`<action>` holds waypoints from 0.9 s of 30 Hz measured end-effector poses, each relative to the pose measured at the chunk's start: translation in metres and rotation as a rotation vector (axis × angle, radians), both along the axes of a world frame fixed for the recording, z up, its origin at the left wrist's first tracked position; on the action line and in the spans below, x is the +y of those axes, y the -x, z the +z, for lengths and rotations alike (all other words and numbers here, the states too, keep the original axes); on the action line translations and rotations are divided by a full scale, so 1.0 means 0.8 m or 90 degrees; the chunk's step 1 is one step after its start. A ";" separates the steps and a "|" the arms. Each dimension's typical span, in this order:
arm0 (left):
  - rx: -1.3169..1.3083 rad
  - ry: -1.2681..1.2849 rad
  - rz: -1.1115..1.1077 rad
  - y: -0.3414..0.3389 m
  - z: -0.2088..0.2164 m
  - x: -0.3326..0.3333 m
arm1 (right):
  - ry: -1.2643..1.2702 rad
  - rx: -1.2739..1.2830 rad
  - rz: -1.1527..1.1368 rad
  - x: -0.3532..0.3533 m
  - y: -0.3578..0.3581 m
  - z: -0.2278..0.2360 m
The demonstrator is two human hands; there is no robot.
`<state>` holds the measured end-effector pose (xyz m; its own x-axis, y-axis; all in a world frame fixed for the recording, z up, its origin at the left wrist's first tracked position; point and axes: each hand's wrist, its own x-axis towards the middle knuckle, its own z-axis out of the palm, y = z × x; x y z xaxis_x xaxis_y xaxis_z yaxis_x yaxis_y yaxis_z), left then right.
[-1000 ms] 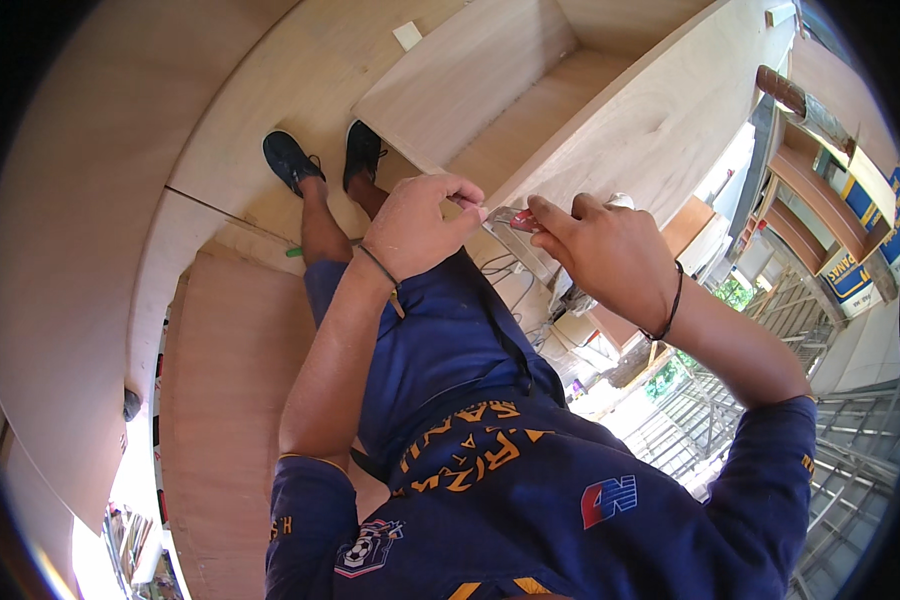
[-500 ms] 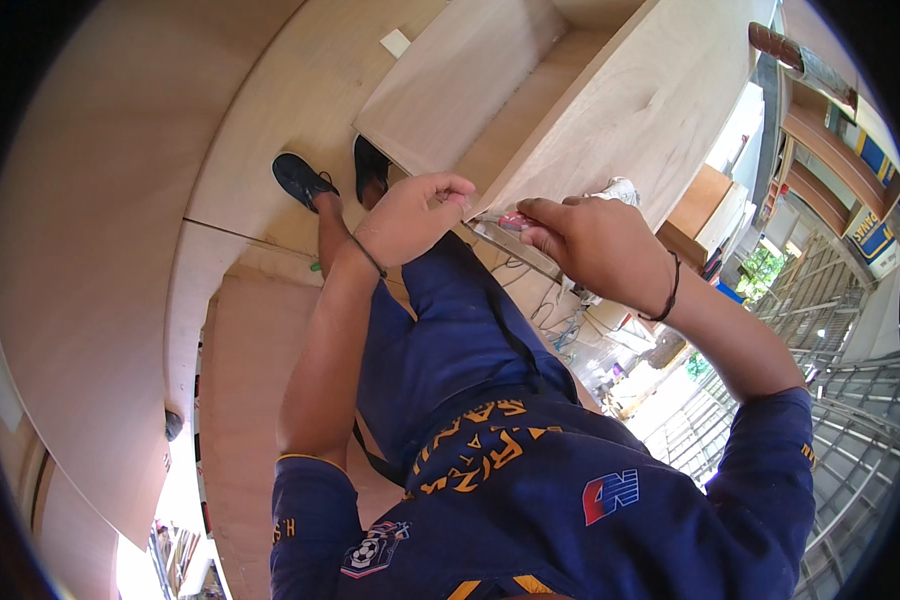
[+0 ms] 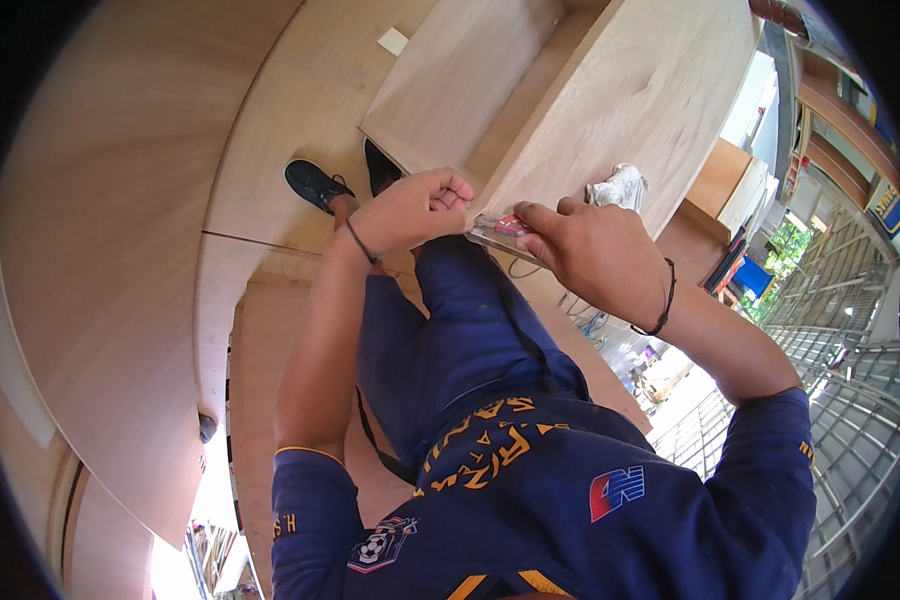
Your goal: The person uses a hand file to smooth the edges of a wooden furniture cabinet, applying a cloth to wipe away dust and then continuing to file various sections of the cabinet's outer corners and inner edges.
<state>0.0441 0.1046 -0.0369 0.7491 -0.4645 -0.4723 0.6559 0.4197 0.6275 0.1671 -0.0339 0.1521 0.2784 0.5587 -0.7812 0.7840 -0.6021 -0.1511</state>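
Observation:
My right hand (image 3: pixel 605 245) pinches a small red-and-clear object (image 3: pixel 508 224), flat and narrow, between thumb and fingers; its exact kind does not show. Its far end points left toward my left hand (image 3: pixel 415 212). The left fingers are curled in, and whatever they may hold is hidden. Both hands are over the near corner of an open wooden box (image 3: pixel 660 90), close to its edge. A crumpled white cloth (image 3: pixel 618 187) lies on the box's side panel, just beyond my right hand.
A large curved wooden panel (image 3: pixel 100 250) fills the left side. Below are plywood boards (image 3: pixel 270 130) and my black shoes (image 3: pixel 315 185). At the right stand metal grilles (image 3: pixel 840 350) and wooden shelves (image 3: pixel 835 110). Thin cables (image 3: pixel 585 318) lie beyond my right forearm.
The view has shifted slightly. My right hand keeps its pinch on the red-and-clear object, now a little nearer my left hand. The left fingers have curled slightly differently.

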 end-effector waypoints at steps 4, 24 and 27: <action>-0.077 0.024 0.006 -0.001 -0.012 0.007 | -0.010 -0.022 0.031 0.007 0.002 0.007; -0.012 0.026 0.012 -0.001 -0.006 0.004 | 0.052 -0.031 0.094 0.027 -0.002 0.010; -0.028 0.016 0.006 -0.002 -0.002 0.008 | 0.052 -0.028 0.058 0.024 0.001 0.010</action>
